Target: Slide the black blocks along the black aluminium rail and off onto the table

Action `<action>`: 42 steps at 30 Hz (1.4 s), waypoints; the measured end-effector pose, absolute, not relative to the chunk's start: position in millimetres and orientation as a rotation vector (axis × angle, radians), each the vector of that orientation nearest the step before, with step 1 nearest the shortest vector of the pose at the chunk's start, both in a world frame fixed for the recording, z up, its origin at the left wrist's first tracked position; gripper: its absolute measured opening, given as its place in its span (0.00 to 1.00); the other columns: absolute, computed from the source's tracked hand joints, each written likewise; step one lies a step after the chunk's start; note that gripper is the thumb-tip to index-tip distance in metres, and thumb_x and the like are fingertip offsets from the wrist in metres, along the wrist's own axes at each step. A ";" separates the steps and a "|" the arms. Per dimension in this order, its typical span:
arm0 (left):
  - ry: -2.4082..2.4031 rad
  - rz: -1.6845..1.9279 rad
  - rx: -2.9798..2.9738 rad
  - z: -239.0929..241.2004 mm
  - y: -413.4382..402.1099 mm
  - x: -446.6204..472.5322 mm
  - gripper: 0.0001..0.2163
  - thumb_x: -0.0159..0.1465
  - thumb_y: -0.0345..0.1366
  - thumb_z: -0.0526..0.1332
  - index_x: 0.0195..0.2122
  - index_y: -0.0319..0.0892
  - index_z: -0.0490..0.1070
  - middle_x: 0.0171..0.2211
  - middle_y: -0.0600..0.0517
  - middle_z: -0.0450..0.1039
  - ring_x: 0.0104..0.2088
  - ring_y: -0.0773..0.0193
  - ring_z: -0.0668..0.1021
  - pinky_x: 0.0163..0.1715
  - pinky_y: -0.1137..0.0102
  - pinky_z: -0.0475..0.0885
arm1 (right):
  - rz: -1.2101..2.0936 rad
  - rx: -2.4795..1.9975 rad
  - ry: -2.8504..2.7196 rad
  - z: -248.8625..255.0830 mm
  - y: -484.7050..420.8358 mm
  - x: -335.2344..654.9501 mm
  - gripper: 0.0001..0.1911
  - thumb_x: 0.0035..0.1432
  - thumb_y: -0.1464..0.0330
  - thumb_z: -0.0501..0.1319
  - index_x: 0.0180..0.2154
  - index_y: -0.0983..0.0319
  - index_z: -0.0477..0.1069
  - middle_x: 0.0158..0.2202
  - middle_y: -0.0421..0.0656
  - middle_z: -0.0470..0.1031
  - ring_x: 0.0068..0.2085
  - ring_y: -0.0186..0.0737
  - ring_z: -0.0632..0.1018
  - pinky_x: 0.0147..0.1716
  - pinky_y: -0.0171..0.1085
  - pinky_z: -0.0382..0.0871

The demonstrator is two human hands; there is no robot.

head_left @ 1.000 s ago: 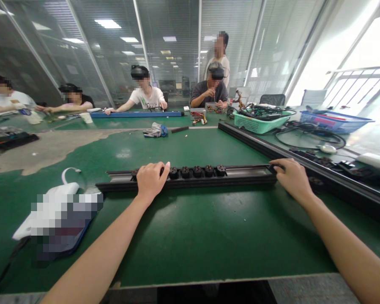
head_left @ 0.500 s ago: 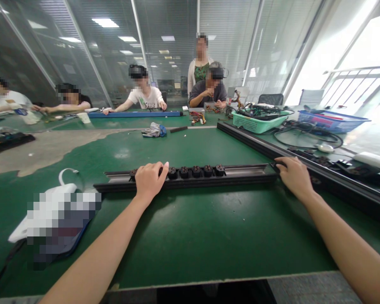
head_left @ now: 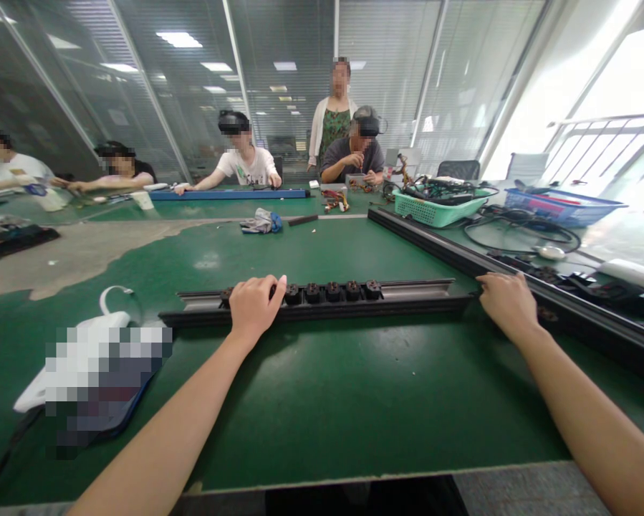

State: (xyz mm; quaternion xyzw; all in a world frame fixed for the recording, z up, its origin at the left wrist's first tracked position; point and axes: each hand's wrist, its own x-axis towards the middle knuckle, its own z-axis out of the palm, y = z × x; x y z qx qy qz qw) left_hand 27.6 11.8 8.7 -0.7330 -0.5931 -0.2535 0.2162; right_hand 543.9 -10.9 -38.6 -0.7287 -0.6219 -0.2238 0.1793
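Observation:
A long black metal power strip point(head_left: 418, 307) lies across the green table in front of me, its channel facing up. A row of round black sockets point(head_left: 333, 291) sits in its middle part. My left hand point(head_left: 254, 304) is closed over the strip left of centre, with the thumb on top, and hides some of the sockets. Just past the strip's right end is my right hand point(head_left: 508, 304), its fingers bent and held together, pointing left. Anything between those fingers is hidden. The right end of the channel is bare metal.
A longer black rail point(head_left: 434, 244) runs diagonally at the right. Beyond it stand a green basket point(head_left: 440, 208) of cables and a blue basket point(head_left: 563, 204). Gloves point(head_left: 261, 221) lie ahead. A white object point(head_left: 85, 351) is at the left. Several people sit opposite.
My right hand has moved slightly right, away from the strip's end. A dark bit seen there by its fingers no longer shows. My left hand and the strip have stayed put.

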 end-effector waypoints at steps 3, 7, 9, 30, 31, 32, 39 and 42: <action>-1.644 -0.702 -2.026 8.8 11.9 27.7 0.27 0.73 0.51 0.42 0.30 0.43 0.75 0.28 0.46 0.77 0.32 0.56 0.77 0.35 0.64 0.61 | -0.671 -2.003 -1.734 -33.6 -12.5 537.2 0.23 0.60 0.76 0.49 0.49 0.71 0.77 0.51 0.59 0.77 0.53 0.56 0.76 0.64 0.63 0.54; -1.644 -0.709 -2.023 8.8 11.8 27.9 0.27 0.73 0.51 0.42 0.31 0.43 0.75 0.28 0.46 0.77 0.32 0.56 0.77 0.35 0.64 0.61 | -0.595 -1.647 -1.781 -19.5 -19.0 495.9 0.22 0.66 0.71 0.49 0.55 0.65 0.74 0.55 0.56 0.76 0.58 0.53 0.74 0.64 0.64 0.55; -1.646 -0.715 -2.023 9.0 11.5 27.7 0.27 0.73 0.51 0.42 0.31 0.43 0.76 0.28 0.45 0.77 0.32 0.55 0.77 0.34 0.64 0.61 | -0.529 -1.455 -1.879 -11.2 -26.5 461.5 0.21 0.68 0.69 0.50 0.58 0.63 0.71 0.57 0.55 0.75 0.59 0.51 0.74 0.64 0.63 0.58; -1.657 -0.688 -2.031 10.5 9.2 28.7 0.28 0.73 0.51 0.41 0.32 0.44 0.75 0.29 0.46 0.77 0.33 0.55 0.77 0.35 0.64 0.61 | -0.200 -1.168 -2.148 3.3 -15.7 332.7 0.13 0.69 0.70 0.52 0.45 0.61 0.75 0.47 0.52 0.76 0.50 0.49 0.75 0.53 0.50 0.73; -1.663 -0.686 -2.031 10.9 8.9 29.3 0.28 0.73 0.51 0.41 0.32 0.44 0.76 0.30 0.45 0.77 0.33 0.55 0.77 0.35 0.64 0.61 | -0.198 -1.157 -2.118 0.2 -16.2 334.0 0.13 0.69 0.69 0.52 0.47 0.61 0.75 0.50 0.52 0.75 0.53 0.50 0.74 0.54 0.51 0.72; -1.667 -0.686 -2.033 11.2 8.7 29.7 0.28 0.73 0.51 0.41 0.32 0.44 0.76 0.30 0.45 0.78 0.33 0.55 0.77 0.35 0.64 0.62 | -0.197 -1.154 -2.091 -2.4 -16.8 335.2 0.14 0.69 0.68 0.52 0.50 0.60 0.74 0.54 0.53 0.73 0.56 0.51 0.73 0.56 0.52 0.70; -1.664 -0.710 -2.047 11.2 9.6 29.2 0.27 0.73 0.51 0.41 0.32 0.44 0.76 0.29 0.45 0.77 0.33 0.55 0.77 0.35 0.64 0.62 | -0.071 -1.118 -2.093 -7.4 -15.9 338.4 0.19 0.69 0.68 0.51 0.58 0.58 0.69 0.52 0.51 0.73 0.55 0.51 0.74 0.58 0.56 0.70; -1.668 -0.702 -2.043 10.9 10.2 28.6 0.27 0.73 0.51 0.42 0.32 0.44 0.76 0.29 0.45 0.77 0.33 0.55 0.77 0.36 0.64 0.62 | -0.080 -1.096 -2.084 -9.3 -13.3 338.9 0.19 0.69 0.69 0.50 0.56 0.56 0.71 0.52 0.50 0.73 0.56 0.52 0.74 0.60 0.59 0.67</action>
